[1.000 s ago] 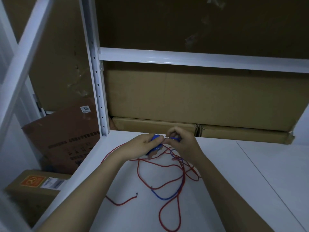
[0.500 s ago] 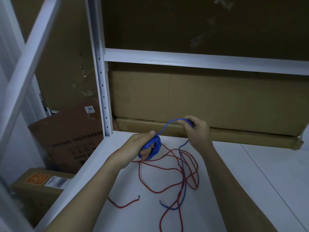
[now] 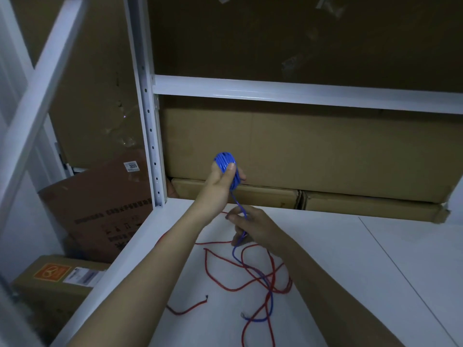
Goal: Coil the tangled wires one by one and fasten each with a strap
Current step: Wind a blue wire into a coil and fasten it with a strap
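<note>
Head view: left hand (image 3: pixel 220 179) holds blue coil (image 3: pixel 225 162); right hand (image 3: pixel 253 227) pinches its tail.

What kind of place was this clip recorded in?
Probably a storeroom or warehouse. White metal racking with a punched upright stands over a white shelf, cardboard cartons are stacked behind it, and a labelled box leans at the left.
</note>
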Demonstrator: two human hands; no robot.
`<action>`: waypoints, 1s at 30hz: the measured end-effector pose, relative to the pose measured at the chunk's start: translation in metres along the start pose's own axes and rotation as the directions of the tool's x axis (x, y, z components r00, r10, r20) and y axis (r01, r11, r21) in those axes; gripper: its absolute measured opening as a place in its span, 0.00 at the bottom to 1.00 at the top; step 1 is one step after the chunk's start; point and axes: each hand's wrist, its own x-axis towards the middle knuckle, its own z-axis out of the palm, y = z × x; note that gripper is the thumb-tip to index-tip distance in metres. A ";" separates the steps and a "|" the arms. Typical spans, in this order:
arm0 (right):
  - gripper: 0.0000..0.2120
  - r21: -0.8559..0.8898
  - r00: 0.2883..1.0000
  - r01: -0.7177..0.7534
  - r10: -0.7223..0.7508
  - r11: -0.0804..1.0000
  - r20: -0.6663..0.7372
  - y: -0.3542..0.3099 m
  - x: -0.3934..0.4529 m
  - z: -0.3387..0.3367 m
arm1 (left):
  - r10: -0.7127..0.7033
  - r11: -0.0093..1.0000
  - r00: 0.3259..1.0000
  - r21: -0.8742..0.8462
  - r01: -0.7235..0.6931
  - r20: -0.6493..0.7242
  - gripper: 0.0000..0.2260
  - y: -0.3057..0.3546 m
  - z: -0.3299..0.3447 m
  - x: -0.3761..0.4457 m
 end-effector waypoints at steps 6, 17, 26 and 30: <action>0.13 -0.071 0.997 -0.001 0.007 0.997 0.083 -0.003 -0.020 0.005 | -0.031 0.917 0.996 0.398 -0.004 0.082 0.09 -0.032 -0.011 0.007; 0.08 -0.262 0.993 0.088 -0.106 0.961 -0.054 -0.038 -0.022 -0.048 | -0.182 0.845 0.900 0.531 -0.064 0.397 0.18 -0.033 -0.016 -0.003; 0.02 -0.129 0.951 0.221 -0.243 0.967 -0.194 -0.038 -0.012 -0.051 | -0.229 0.954 0.892 0.270 0.127 0.389 0.21 -0.018 -0.015 -0.012; 0.08 -0.069 0.993 0.090 -0.094 0.994 -0.068 -0.019 -0.014 -0.051 | -0.198 0.978 0.956 0.106 0.178 0.217 0.20 -0.021 -0.018 -0.011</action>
